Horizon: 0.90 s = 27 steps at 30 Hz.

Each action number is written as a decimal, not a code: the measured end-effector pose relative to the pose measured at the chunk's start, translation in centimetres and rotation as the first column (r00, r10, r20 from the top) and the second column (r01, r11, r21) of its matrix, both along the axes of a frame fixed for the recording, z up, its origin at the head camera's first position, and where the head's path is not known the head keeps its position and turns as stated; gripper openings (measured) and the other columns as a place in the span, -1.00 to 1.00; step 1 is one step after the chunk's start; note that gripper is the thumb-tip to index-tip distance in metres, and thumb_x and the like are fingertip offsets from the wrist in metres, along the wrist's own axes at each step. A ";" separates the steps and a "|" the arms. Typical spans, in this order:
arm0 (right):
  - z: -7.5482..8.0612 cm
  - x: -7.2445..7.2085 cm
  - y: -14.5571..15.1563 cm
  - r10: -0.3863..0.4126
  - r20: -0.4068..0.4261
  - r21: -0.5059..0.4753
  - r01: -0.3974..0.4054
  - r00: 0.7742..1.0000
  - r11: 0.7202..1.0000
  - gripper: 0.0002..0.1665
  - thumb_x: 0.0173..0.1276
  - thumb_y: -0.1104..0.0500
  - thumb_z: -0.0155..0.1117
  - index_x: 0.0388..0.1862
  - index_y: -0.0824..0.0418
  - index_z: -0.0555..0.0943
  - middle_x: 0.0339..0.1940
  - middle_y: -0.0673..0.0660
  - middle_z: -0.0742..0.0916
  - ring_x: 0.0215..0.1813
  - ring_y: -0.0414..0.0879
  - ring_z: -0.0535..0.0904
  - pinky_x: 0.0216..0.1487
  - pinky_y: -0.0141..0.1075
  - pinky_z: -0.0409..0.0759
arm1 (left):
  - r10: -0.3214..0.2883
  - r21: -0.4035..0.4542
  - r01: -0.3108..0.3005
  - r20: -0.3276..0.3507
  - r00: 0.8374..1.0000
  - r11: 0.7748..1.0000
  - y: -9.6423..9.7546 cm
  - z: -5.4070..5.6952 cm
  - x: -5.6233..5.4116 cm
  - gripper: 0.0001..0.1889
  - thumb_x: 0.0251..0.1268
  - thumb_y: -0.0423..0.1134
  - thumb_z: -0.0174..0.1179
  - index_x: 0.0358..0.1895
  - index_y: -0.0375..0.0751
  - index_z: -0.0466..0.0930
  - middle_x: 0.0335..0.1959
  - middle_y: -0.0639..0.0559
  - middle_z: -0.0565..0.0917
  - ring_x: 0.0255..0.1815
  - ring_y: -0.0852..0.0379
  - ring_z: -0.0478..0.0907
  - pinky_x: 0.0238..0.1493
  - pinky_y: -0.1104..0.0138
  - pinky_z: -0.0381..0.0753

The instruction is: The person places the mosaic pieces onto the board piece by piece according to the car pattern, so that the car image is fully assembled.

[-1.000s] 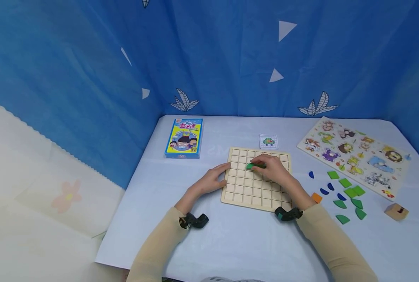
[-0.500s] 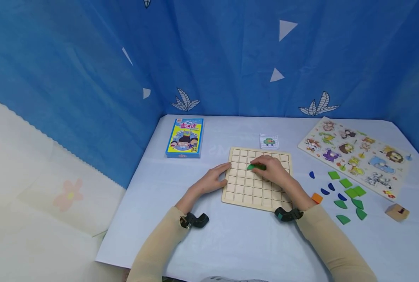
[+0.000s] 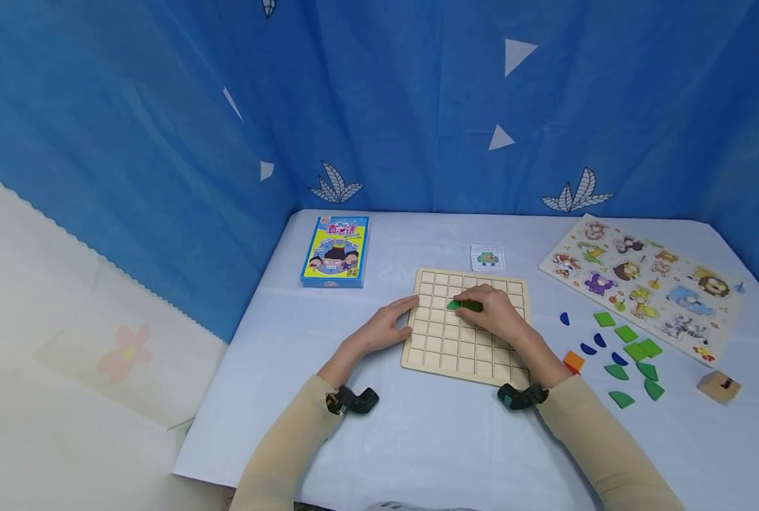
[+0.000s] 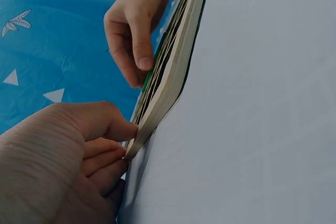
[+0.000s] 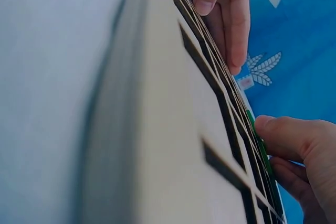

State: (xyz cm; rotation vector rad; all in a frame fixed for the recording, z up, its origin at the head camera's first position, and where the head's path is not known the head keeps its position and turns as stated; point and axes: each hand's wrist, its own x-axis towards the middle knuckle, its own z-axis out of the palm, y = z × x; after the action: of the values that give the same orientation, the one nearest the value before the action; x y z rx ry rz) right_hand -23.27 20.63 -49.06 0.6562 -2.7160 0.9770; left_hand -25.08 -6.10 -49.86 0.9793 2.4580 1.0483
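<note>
My left hand (image 3: 384, 326) rests against the left edge of a square wooden grid board (image 3: 430, 341); its thumb and fingertips touch the rim, as the left wrist view also shows. Over the board's upper middle, my right hand (image 3: 493, 310) pinches a green quarter-circle piece (image 3: 453, 305) low against the grid. In the right wrist view the thumb of the right hand (image 5: 310, 150) lies along green pieces (image 5: 252, 121) on the board surface. More green shows under the fingers in the head view, its outline partly hidden. A small pattern card (image 3: 488, 258) lies just beyond the board.
Right of the board lie green squares (image 3: 625, 333), blue half-circles (image 3: 588, 348), green quarter-circles (image 3: 621, 399) and an orange square (image 3: 574, 360). An animal puzzle board (image 3: 641, 284) and a wooden block (image 3: 719, 386) are farther right. A boxed game (image 3: 335, 252) lies at back left.
The right fingers have shifted slightly at the same spot, and the green piece's visible outline has changed from squarish to curved. The left hand has stayed at the board's edge.
</note>
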 end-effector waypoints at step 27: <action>0.3 0.4 0.1 -0.069 0.059 -0.050 0.071 0.996 0.996 -0.60 0.17 0.13 0.41 -0.01 0.23 0.68 -0.03 0.23 0.68 0.04 0.15 0.54 0.01 0.06 0.53 | 0.002 0.009 -0.002 0.001 1.000 1.000 0.0 0.2 0.2 -0.33 0.24 -0.38 0.10 0.43 -0.35 0.11 0.45 -0.11 0.16 0.45 0.03 0.03 0.41 0.29 0.06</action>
State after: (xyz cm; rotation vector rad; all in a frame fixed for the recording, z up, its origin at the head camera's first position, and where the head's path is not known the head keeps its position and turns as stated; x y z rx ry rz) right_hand -22.88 20.69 -48.71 0.5280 -2.7315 1.0617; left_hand -24.90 -6.11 -49.63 0.9790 2.4561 1.0617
